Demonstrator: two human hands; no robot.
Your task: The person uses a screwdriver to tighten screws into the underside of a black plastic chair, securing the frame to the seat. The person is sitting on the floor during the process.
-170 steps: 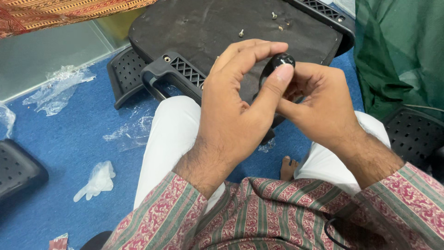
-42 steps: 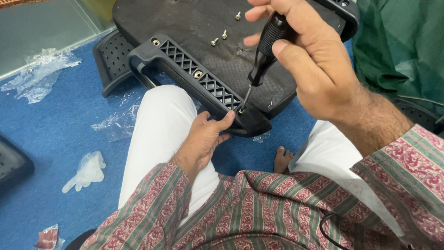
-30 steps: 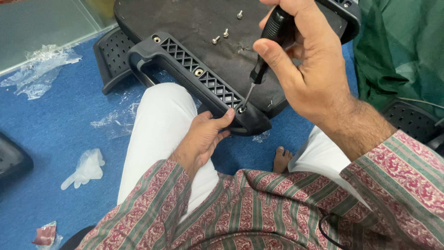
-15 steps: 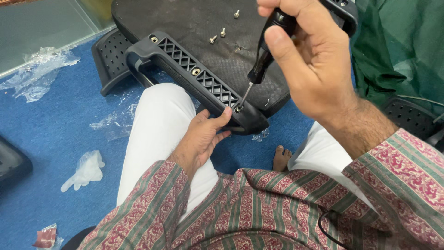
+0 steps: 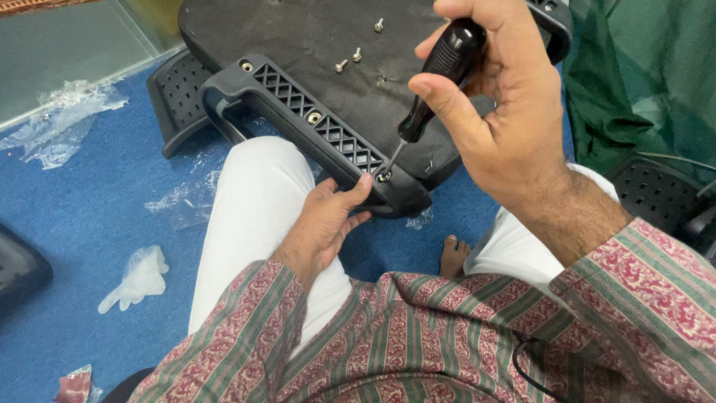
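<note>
Because the screwdriver [image 5: 440, 71] leans well off upright while its tip sits in the screw [image 5: 383, 177] at the near end of the black armrest [image 5: 313, 123], the likeliest fault, as I judge it, is the tip camming out of the head and skating across the plastic or toward the left thumb, which lies just beside that screw. A slanted drive could also start the screw crooked in its hole. The armrest lies on the upturned chair seat [image 5: 298, 30], propped against the person's knee, so a hard push might rock the whole piece. Three loose screws [image 5: 356, 57] rest on the seat and could roll off onto the blue floor [image 5: 97, 216]. The right hand [image 5: 500, 112] is raised high, wrist bent, its grip wrapped tight around the black handle with the thumb pressed along it. The left hand [image 5: 324, 224] reaches from below over the white trouser leg, its grip pinching the armrest's edge, fingers under and thumb on top.
</note>
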